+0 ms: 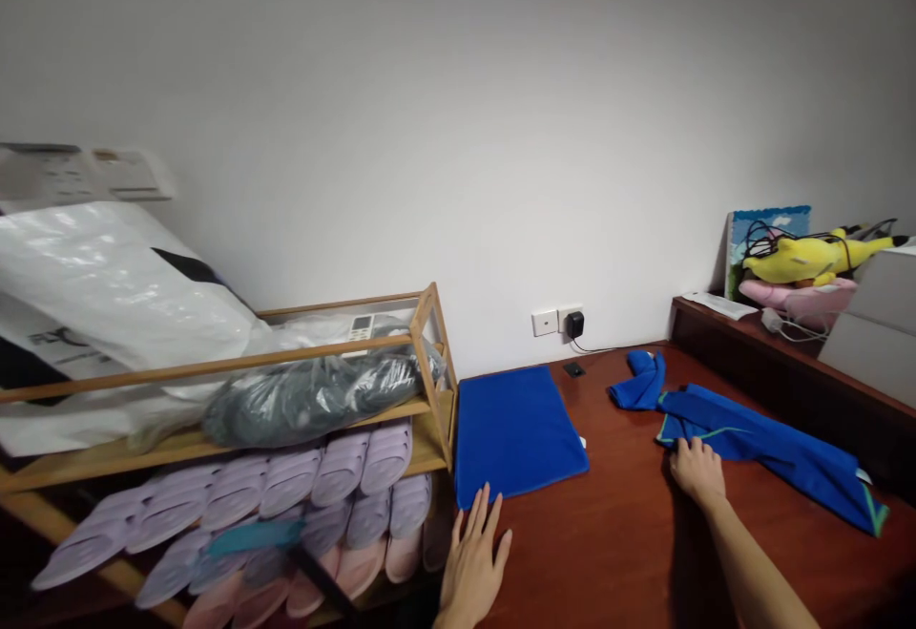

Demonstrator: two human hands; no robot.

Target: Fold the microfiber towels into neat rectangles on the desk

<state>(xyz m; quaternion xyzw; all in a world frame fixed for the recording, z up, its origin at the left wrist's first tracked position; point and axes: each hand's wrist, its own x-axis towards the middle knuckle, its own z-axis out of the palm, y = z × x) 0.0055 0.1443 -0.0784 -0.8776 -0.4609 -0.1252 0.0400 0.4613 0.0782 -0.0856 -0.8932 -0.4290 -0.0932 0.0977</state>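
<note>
One folded cloth (519,433), left edge of table (608,553), left hand (473,562) spread at corner; one long cloth (777,448), right edge, may bunch if tugged, right hand (697,472) curled, grip unclear.

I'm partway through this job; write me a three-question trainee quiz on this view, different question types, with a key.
1. Multiple choice: which of these is the left hand nearest to?
A) the black plug
B) the flat blue cloth
C) the yellow plush toy

2. True or false: the right hand lies on the flat blue cloth.

3. Fill in: in the picture, the wooden rack stands to the ____ of the flat blue cloth.

Key:
1. B; its fingertips are at the cloth's near left corner.
2. False; it is at the near edge of the long green-edged cloth.
3. left
</note>
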